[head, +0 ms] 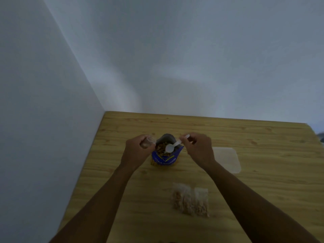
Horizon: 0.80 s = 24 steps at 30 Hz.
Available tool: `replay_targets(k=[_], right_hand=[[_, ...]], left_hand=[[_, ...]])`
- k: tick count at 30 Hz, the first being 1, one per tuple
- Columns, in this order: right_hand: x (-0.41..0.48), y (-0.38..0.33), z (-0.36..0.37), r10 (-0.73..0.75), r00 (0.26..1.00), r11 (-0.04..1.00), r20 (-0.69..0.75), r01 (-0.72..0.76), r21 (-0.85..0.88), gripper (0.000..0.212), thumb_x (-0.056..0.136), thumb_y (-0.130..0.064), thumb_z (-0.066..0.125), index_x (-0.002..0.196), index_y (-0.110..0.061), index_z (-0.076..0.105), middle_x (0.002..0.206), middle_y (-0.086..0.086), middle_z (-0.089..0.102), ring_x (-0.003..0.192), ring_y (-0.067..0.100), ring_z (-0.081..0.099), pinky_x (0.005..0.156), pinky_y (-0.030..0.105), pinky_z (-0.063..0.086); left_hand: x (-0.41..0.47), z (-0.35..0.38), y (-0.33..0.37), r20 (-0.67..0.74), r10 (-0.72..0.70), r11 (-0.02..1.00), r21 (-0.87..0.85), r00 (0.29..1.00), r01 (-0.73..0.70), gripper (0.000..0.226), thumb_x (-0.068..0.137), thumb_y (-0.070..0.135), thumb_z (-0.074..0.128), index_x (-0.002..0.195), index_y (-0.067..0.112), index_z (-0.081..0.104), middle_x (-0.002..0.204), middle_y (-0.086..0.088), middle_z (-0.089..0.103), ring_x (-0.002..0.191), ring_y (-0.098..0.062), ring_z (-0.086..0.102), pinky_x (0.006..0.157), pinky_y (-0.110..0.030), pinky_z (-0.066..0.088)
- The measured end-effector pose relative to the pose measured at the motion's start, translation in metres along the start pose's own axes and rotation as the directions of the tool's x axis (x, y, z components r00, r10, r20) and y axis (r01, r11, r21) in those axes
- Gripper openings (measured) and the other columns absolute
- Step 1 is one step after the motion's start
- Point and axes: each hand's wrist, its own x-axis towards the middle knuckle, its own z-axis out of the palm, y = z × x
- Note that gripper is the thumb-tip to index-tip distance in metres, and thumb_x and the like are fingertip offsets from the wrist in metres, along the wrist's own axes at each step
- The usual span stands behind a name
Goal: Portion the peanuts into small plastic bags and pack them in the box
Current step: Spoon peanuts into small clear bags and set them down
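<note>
An open blue peanut bag (164, 157) stands upright on the wooden table (254, 190), with peanuts showing inside. My left hand (137, 151) grips a small clear plastic bag (149, 142) with its mouth open, just left of the peanut bag. My right hand (197, 148) pinches the handle of a white plastic spoon (171, 147), whose bowl hovers over the peanut bag's opening. Three small filled bags of peanuts (191, 200) lie side by side nearer to me.
A translucent plastic box or lid (228, 161) lies flat to the right of my right hand. White walls meet at the table's far left corner. A dark object (321, 137) shows at the right edge.
</note>
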Motion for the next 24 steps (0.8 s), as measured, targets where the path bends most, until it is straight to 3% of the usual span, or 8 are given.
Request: replay_targets(k=[4, 9, 12, 15, 17, 20, 24], right_hand=[[-0.014, 0.008, 0.024, -0.019, 0.998, 0.996, 0.067, 0.024, -0.082, 0.011, 0.091, -0.024, 0.072, 0.091, -0.019, 0.082, 0.078, -0.009, 0.075, 0.060, -0.009, 0.059, 0.064, 0.009, 0.044], [-0.014, 0.003, 0.036, -0.044, 0.999, 0.993, 0.023, 0.046, -0.106, 0.012, 0.091, -0.020, 0.072, 0.087, -0.015, 0.082, 0.077, -0.002, 0.077, 0.062, 0.002, 0.064, 0.064, 0.018, 0.051], [-0.005, -0.001, 0.030, -0.085, 0.995, 0.983, 0.058, 0.094, -0.161, 0.016, 0.092, -0.023, 0.070, 0.083, -0.016, 0.081, 0.068, -0.005, 0.072, 0.054, 0.002, 0.058, 0.057, 0.021, 0.044], [-0.003, 0.000, 0.027, -0.147, 0.981, 0.967, 0.127, 0.169, -0.188, 0.015, 0.092, -0.023, 0.068, 0.084, -0.016, 0.079, 0.073, -0.001, 0.075, 0.059, 0.011, 0.065, 0.059, 0.027, 0.052], [-0.006, -0.002, 0.031, -0.150, 0.976, 0.965, 0.157, 0.179, -0.194, 0.015, 0.092, -0.023, 0.069, 0.086, -0.015, 0.080, 0.074, 0.000, 0.076, 0.060, 0.011, 0.065, 0.060, 0.024, 0.052], [-0.009, -0.006, 0.041, -0.069, 0.992, 0.980, 0.109, 0.088, -0.180, 0.021, 0.093, -0.022, 0.068, 0.078, -0.010, 0.079, 0.063, 0.002, 0.072, 0.052, 0.008, 0.060, 0.055, 0.017, 0.044], [-0.006, -0.006, 0.039, 0.143, 0.989, 0.988, 0.048, -0.140, -0.068, 0.022, 0.093, -0.026, 0.068, 0.076, -0.019, 0.080, 0.056, -0.008, 0.067, 0.045, 0.002, 0.058, 0.055, 0.025, 0.051]], left_hand=[[-0.005, 0.001, -0.011, 0.019, -0.006, 1.000, 0.030, 1.000, 0.006, 0.033, 0.082, 0.019, 0.076, 0.114, 0.012, 0.073, 0.100, 0.002, 0.075, 0.085, 0.001, 0.067, 0.068, -0.002, 0.047], [-0.008, 0.002, -0.018, 0.053, 0.002, 0.999, 0.033, 0.999, -0.003, 0.033, 0.080, 0.021, 0.076, 0.113, 0.016, 0.074, 0.098, 0.004, 0.076, 0.085, 0.004, 0.068, 0.074, -0.021, 0.058], [-0.008, 0.001, -0.019, 0.063, -0.005, 1.000, 0.030, 0.998, 0.003, 0.034, 0.081, 0.022, 0.075, 0.114, 0.017, 0.073, 0.099, 0.007, 0.075, 0.084, 0.005, 0.068, 0.074, -0.024, 0.059], [-0.008, 0.001, -0.021, 0.068, 0.029, 0.999, 0.024, 0.997, -0.030, 0.033, 0.081, 0.020, 0.075, 0.113, 0.016, 0.074, 0.099, 0.006, 0.076, 0.080, 0.006, 0.069, 0.071, -0.025, 0.059], [-0.008, 0.002, -0.022, 0.069, 0.026, 1.000, 0.011, 0.997, -0.027, 0.032, 0.081, 0.019, 0.075, 0.112, 0.016, 0.074, 0.097, 0.006, 0.076, 0.080, 0.009, 0.068, 0.071, -0.023, 0.059], [-0.008, 0.003, -0.025, 0.077, 0.011, 1.000, 0.011, 0.997, -0.012, 0.034, 0.081, 0.026, 0.075, 0.113, 0.017, 0.074, 0.099, 0.007, 0.076, 0.084, 0.006, 0.068, 0.074, -0.026, 0.060], [-0.008, 0.001, -0.025, 0.078, 0.018, 1.000, 0.006, 0.997, -0.019, 0.034, 0.081, 0.026, 0.075, 0.114, 0.016, 0.073, 0.099, 0.006, 0.076, 0.086, 0.002, 0.069, 0.075, -0.029, 0.060]])
